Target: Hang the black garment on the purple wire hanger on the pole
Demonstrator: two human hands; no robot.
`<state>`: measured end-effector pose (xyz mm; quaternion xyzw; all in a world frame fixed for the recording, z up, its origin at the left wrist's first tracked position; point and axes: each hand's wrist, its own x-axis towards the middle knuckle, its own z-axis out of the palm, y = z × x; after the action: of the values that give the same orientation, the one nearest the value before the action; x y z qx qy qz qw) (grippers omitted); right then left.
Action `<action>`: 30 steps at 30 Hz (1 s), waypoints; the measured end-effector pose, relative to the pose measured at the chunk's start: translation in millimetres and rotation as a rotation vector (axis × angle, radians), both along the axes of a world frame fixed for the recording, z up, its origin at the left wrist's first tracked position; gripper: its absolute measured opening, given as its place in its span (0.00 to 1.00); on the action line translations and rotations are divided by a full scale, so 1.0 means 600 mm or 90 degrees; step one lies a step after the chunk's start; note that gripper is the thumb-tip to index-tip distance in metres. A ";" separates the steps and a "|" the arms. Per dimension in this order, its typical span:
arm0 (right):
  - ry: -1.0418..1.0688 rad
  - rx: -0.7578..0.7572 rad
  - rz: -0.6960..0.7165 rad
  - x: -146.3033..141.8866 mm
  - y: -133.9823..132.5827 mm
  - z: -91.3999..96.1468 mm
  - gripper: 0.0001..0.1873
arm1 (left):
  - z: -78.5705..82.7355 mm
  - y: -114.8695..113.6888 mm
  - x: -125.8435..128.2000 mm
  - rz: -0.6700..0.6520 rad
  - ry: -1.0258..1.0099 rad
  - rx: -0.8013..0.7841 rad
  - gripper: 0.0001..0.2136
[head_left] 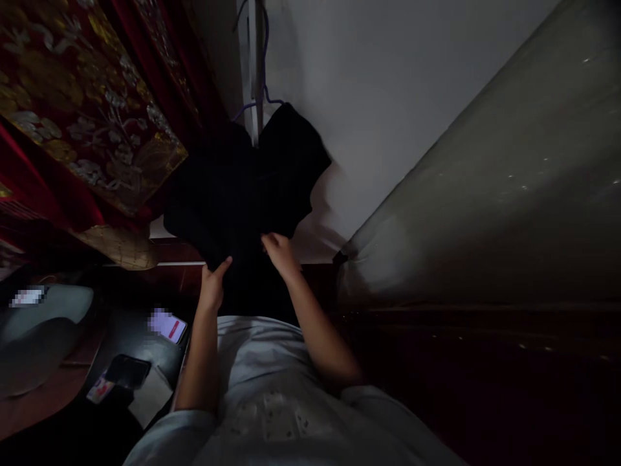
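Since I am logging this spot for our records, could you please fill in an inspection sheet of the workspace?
Surface: dark tabletop-like surface at lower left; its exact kind is unclear in the gloom.
Job's things: black garment, apparently on a purple hanger beside an upright metal bar.
Clutter: lit phone, dark flat item and pale flat item on that surface.
Grips: left grip on the cloth, thumb in front, fingers partly hidden; right grip closed on the cloth.
Cables: nothing seen.
Surroundings: red patterned fabric left, pale wall ahead, glossy grey sheet-like surface right; dim light.
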<state>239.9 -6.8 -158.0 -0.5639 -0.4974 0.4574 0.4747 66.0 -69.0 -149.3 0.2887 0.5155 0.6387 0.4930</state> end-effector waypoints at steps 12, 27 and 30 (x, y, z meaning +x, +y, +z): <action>-0.020 -0.021 0.109 0.027 -0.060 0.031 0.16 | -0.003 -0.022 0.078 0.031 0.554 0.394 0.07; 0.256 0.010 0.094 0.002 -0.071 0.059 0.30 | -0.007 -0.010 0.115 -0.069 0.228 0.253 0.12; 0.208 0.037 0.087 0.004 -0.075 0.068 0.32 | -0.005 -0.016 0.126 -0.070 0.217 0.253 0.11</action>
<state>242.5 -52.1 -116.9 -0.4331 -0.4640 0.5592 0.5333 141.6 -78.7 -152.3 0.5113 0.4389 0.6416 0.3666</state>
